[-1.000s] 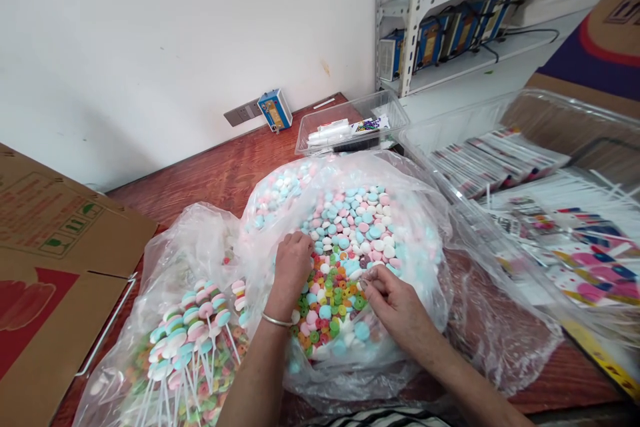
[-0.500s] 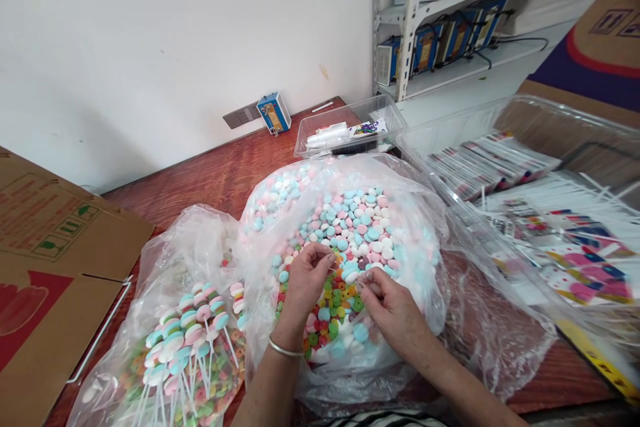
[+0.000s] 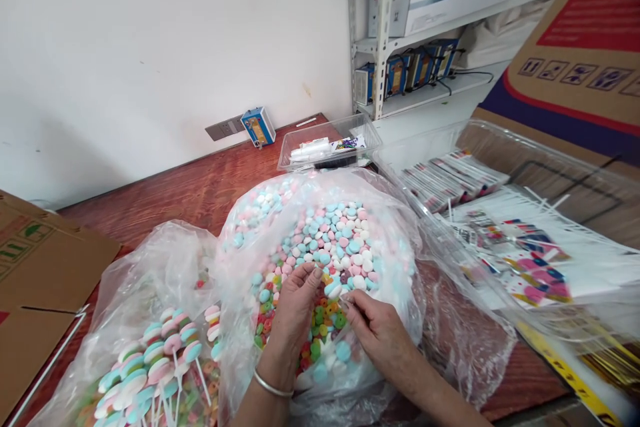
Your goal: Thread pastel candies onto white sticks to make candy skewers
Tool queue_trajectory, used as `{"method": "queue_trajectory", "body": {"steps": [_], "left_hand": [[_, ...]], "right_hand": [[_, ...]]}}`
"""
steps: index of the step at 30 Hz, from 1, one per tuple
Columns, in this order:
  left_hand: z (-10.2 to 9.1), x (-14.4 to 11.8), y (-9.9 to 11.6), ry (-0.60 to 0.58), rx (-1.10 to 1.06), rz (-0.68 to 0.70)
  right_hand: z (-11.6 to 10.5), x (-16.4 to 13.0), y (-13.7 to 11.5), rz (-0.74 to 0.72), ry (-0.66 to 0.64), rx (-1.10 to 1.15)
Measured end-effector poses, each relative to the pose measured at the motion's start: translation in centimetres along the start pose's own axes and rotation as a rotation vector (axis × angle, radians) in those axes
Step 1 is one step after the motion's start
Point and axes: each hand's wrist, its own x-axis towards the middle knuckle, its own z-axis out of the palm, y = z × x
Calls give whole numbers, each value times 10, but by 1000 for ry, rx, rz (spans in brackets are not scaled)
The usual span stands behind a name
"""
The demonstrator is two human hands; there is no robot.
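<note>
- Head view: a crinkled clear plastic bag [image 3: 400, 267] on a reddish wooden table [image 3: 175, 190] holds small round pastel and bright ring-shaped candies [image 3: 330, 240]
- Left hand [image 3: 295, 310], fingers curled, rests among the candies; I cannot tell what it grips
- Right hand [image 3: 377, 330] pinches something small and unclear
- Beside them, another bag holds stacked candy skewers [image 3: 160, 353] on thin white sticks

Bright even light, soft shadows, edges warped, slight blur.

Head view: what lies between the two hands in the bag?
Head view: loose green, yellow and orange ring candies fill the gap between left hand and right hand.
</note>
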Motion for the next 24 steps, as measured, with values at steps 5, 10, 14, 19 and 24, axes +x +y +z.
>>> {"method": "queue_trajectory", "body": {"steps": [5,10,14,19,24], "left_hand": [[16,-4,-3,-108,-53,-129],[27,22,3,-209,417,34],[37,64,7,-54,1066,481],[39,88,-3,-41,1264,574],[34,81,-7,12,1374,718]], "right_hand": [[3,-1,8,12,79,39],[-12,2,16,87,161,112],[-33,3,20,119,244,141],[-42,0,28,160,255,201],[-40,1,32,167,232,231]]}}
